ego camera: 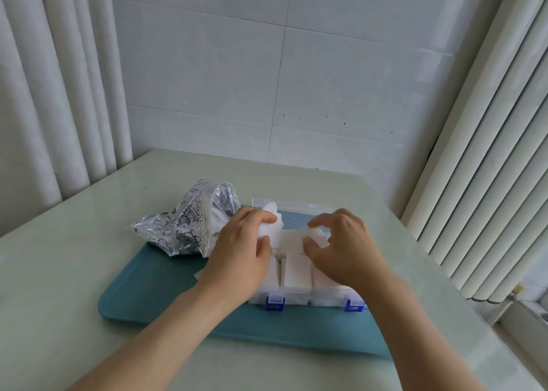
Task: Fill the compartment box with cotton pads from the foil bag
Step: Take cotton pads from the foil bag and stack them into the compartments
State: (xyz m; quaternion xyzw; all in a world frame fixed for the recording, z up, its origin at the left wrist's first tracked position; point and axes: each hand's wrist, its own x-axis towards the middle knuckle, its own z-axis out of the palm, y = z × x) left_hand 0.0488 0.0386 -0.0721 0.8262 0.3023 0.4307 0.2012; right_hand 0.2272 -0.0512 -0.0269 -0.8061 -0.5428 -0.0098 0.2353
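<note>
Compartment box (pixel 296 275): clear, centre frame, on teal tray (pixel 148 289); far cells hidden behind both hands.
Cotton pads (pixel 296 267): fill the visible near cells.
Left hand (pixel 240 251): grips a wad of pads.
Right hand (pixel 341 248): curled fingers pinch pads over the box.
Foil bag (pixel 189 224): crumpled, just left of the box, mouth partly hidden.
Tray floor shows at lower left.

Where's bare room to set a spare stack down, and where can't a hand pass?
Free: near-left corner of the tray, bordered by foil bag and compartment box; the table left of it. Crowded: over the box, where left hand and right hand both hold cotton pads.
</note>
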